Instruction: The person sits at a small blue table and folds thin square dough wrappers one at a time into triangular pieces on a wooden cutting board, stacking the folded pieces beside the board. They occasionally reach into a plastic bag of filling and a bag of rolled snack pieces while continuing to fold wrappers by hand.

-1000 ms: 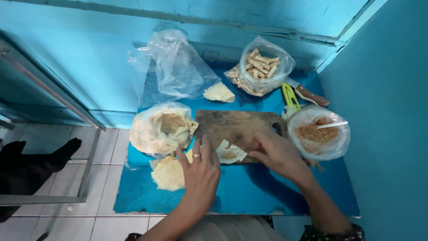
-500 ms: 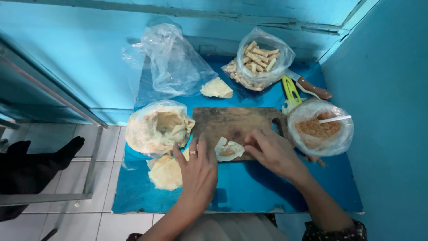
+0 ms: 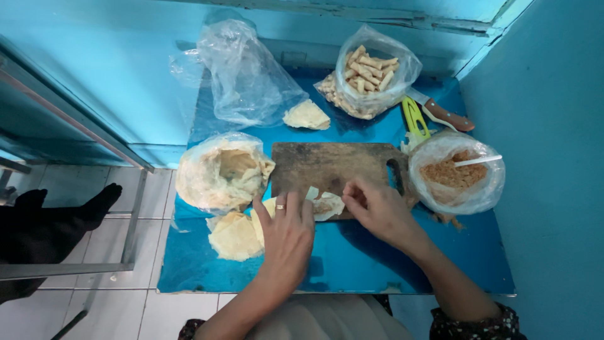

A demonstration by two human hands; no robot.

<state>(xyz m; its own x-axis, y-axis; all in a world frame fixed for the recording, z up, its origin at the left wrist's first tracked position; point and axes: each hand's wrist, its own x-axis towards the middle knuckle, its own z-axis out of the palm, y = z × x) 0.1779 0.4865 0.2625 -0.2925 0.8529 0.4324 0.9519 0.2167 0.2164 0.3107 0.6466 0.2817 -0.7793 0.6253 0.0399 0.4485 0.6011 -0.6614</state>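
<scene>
Filling bag and wrapper bag flank the open cutting board.

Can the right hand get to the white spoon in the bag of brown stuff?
Probably yes. The right hand rests on the wooden cutting board, and the white spoon sticks out of the open bag of brown filling just beside it, with nothing between.

My one view comes from the head camera, looking almost straight down at close range onto the blue table, walls ahead and right, tiled floor left. No second view overlaps it.
</scene>
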